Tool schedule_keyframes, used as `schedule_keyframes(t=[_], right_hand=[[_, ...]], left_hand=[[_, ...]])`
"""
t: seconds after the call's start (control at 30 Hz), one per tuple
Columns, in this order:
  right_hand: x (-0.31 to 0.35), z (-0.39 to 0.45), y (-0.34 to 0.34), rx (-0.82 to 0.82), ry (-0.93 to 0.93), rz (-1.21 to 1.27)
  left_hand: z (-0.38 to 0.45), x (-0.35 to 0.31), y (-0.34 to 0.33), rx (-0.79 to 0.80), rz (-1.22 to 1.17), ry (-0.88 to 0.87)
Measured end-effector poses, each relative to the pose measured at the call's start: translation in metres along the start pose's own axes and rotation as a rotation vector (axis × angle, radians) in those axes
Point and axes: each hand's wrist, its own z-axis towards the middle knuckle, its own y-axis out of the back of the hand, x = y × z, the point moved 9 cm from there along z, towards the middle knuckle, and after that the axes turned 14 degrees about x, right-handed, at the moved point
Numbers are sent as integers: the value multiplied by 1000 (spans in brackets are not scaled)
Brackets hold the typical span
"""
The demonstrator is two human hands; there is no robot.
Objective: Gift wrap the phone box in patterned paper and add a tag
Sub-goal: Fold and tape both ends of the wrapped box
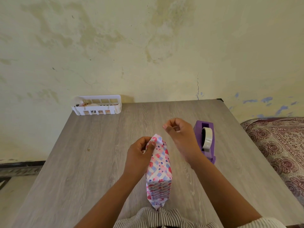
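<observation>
The phone box (159,171), covered in white paper with pink hearts and blue checks, stands on its long edge in the middle of the grey wooden table (98,153). My left hand (139,155) grips the folded paper flap at the box's far end. My right hand (179,134) hovers above and to the right of that end, thumb and fingers pinched together on what looks like a small clear piece of tape. The near end of the wrapping is a folded point close to my body.
A purple tape dispenser (205,140) with a white roll stands just right of my right wrist. A white slotted basket (97,105) with small items sits at the table's far left edge against the wall. A patterned cloth (279,145) lies beyond the table's right side.
</observation>
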Motion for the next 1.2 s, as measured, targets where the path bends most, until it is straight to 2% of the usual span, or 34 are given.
schedule_keyframes(t=[0.17, 0.37, 0.5, 0.6, 0.73, 0.87, 1.0, 1.2], right_hand=[[5, -28, -18, -23, 101, -434], [-6, -33, -21, -139, 129, -511], [4, -32, -22, -179, 188, -553], [3, -30, -19, -166, 173, -418], [-21, -25, -21, -94, -68, 76], [-31, -27, -27, -76, -175, 305], [-30, -30, -29, -43, -211, 339], [-28, -30, -27, 0, -167, 117]], left_hand=[[6, -8, 9, -37, -21, -18], [15, -11, 12, -2, -39, -15], [14, -22, 13, 45, 0, -88], [17, -35, 16, 128, 60, -143], [25, -54, 13, 288, 286, -207], [32, -66, 10, 382, 453, -253], [37, -71, 6, 451, 546, -268], [41, -63, 8, 451, 521, -203]])
